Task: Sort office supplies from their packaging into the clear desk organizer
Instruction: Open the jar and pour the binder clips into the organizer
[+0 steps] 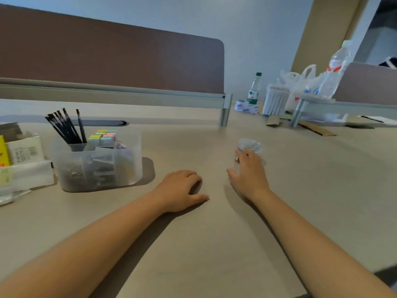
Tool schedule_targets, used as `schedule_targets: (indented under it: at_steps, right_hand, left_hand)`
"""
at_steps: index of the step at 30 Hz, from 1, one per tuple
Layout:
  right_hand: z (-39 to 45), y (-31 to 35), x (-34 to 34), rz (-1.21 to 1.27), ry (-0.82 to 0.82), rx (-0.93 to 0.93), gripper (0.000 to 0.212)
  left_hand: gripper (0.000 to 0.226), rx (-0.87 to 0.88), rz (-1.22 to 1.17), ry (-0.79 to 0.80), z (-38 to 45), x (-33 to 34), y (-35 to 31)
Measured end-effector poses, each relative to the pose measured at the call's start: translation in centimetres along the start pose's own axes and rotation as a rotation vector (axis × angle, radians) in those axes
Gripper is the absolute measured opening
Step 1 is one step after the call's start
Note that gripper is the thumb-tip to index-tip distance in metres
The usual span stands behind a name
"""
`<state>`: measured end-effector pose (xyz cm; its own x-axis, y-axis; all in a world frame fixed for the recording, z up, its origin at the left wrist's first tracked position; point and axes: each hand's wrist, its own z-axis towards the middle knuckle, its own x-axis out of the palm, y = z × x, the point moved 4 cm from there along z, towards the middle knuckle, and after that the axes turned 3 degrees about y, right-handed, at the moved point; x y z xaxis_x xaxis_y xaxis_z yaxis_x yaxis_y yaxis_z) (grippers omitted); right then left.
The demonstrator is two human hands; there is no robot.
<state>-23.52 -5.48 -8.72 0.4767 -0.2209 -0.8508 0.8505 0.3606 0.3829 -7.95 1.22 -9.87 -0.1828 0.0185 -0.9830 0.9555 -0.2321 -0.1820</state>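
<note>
Spillage is the biggest risk we see: our right hand (pixel 249 168) wraps its fingers around a small clear tub (pixel 250 147) standing on the desk (pixel 214 244), and if its lid is loose or the hold slips on the smooth plastic, small contents could scatter across the bare surface. We cannot tell what is inside or whether it is sealed. A lesser risk is mixing: the clear desk organizer (pixel 96 162) sits well apart to the left, its compartments already holding black pens (pixel 66 127), coloured sticky-note blocks (pixel 104 135) and darker small items we cannot make out, so tipping the tub over the wrong section would undo the sorting. A swing of the arm could also knock the leaning pens. Our left hand (pixel 182 190) rests on the desk between tub and organizer, fingers curled under and holding nothing.

The desk is a wide, pale, matte top, and a brown divider panel (pixel 107 57) on a grey rail closes off its far edge. Opened packaging boxes (pixel 23 160) crowd the left edge just beside the organizer. Far right, near a second panel, stand white plastic bags (pixel 300 87), a green-capped bottle (pixel 254 89), a clear bottle (pixel 335 69) and cardboard scraps (pixel 315 127).
</note>
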Motion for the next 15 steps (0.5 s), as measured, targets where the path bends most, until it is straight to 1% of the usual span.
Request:
schedule_targets:
  at_steps: [3, 5, 7, 11, 14, 15]
  right_hand:
    - [1.7, -2.1, -0.4, -0.066, -0.054, 0.135, 0.065]
    - [2.6, -3.1, -0.3, -0.077, -0.037, 0.212, 0.070]
    - [3.4, -3.9, -0.2, -0.021, -0.019, 0.258, 0.070]
    - [3.9, -4.4, 0.2, 0.226, -0.074, 0.260, 0.059]
    - [3.7, -4.2, -0.1, 0.335, -0.140, 0.220, 0.053]
    - [3.7, -4.1, -0.1, 0.369, -0.136, 0.212, 0.053]
  left_hand:
    - [0.060, -0.002, -0.010, -0.010, 2.1, 0.2, -0.2]
    - [0.061, -0.010, -0.016, -0.019, 2.9, 0.3, 0.0]
    - [0.062, -0.012, -0.017, -0.024, 3.2, 0.5, 0.2]
    - [0.063, -0.013, -0.025, -0.018, 3.3, 0.7, 0.3]
    - [0.063, -0.011, -0.041, -0.018, 3.2, 0.9, 0.2]
    - [0.062, -0.012, -0.057, -0.026, 3.1, 0.9, 0.3]
